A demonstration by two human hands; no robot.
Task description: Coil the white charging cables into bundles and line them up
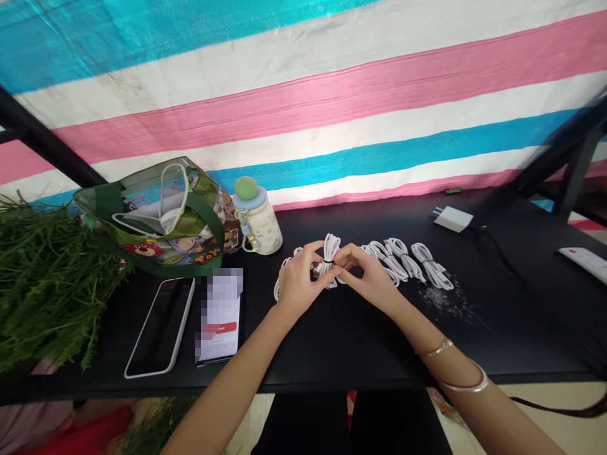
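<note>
Backdrop: striped sheet (332, 88) behind the bottle (265, 229).
Tabletop (332, 344): black, flat, with pale specks (448, 302) well right of the bottle.
White cable coil (332, 245): near the bottle, to its front right — probably light, bendy, a little springy; best pinched at its dark tie (328, 261).
Left hand (298, 278): closed on the coil's side.
Right hand (367, 272): pinching the coil by the tie.

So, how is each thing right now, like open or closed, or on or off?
Held cable: coiled, black tie around its middle
Left hand: holding that cable
Right hand: fingertips at the tie
Other cables: coiled, lying down
White-edged phone: screen dark
Other phone: screen lit
Bottle: standing, lid on
Bag: open on top
White charger: lying, prongs bare
</note>
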